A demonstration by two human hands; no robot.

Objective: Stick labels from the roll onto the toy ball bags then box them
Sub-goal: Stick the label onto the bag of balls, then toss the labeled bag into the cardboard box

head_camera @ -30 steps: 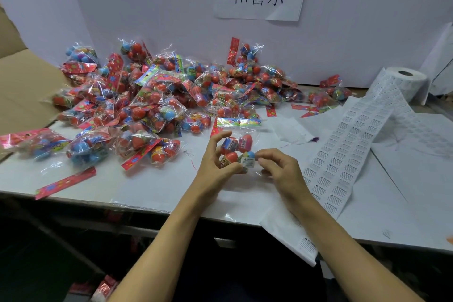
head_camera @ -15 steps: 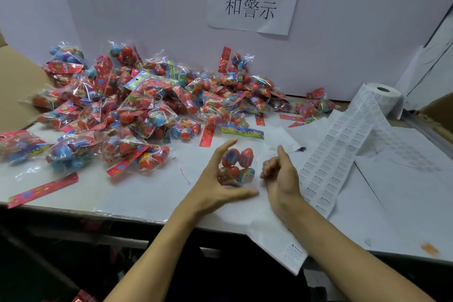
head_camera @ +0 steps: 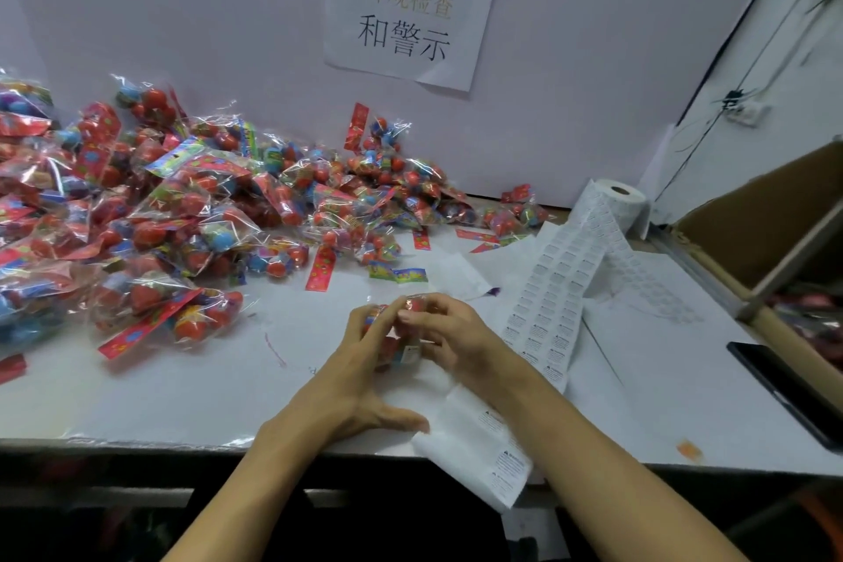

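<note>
One clear toy ball bag with red and blue balls sits between both hands at the middle of the white table, a small white label showing on its near side. My left hand covers the bag from the left, fingers curled over it. My right hand grips it from the right and top. The label roll stands at the back right, and its strip of labels runs down toward me. A big pile of unboxed ball bags fills the left and back.
An open cardboard box stands at the right edge with bags inside. A dark phone lies on the table's right front. Empty backing paper hangs over the near edge. A paper sign hangs on the back wall.
Both hands have closed over the bag, which earlier lay mostly uncovered against my left palm. The view has turned right, bringing the cardboard box into sight.
</note>
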